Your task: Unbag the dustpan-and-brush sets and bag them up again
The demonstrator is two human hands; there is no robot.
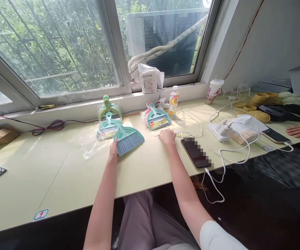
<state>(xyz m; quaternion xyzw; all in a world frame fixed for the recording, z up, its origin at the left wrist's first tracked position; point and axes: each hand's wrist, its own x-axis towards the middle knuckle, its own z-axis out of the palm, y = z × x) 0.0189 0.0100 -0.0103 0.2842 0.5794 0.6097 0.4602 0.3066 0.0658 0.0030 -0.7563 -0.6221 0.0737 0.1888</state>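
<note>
My left hand (pixel 113 150) is closed on the left edge of a teal dustpan-and-brush set (pixel 129 139), tilted up, its grey-blue bristles facing me. Just behind it lie another teal set (pixel 108 127) and a green-yellow set (pixel 106 110), with clear plastic wrap around them. My right hand (pixel 168 136) rests low over the table with its fingers curled. What it pinches, if anything, is hidden. A small printed label (pixel 178 134) lies right beside it. Beyond those fingers, a bagged teal set (pixel 158 118) overlaps a red one (pixel 147 109).
A phone (pixel 196 152) on a white cable lies right of my right forearm. Behind stand a juice bottle (pixel 173 100) and a paper cup (pixel 213 91). Farther right are a power strip (pixel 219 132) and another person's hand (pixel 299 131). Crumpled clear plastic (pixel 89 151) lies left.
</note>
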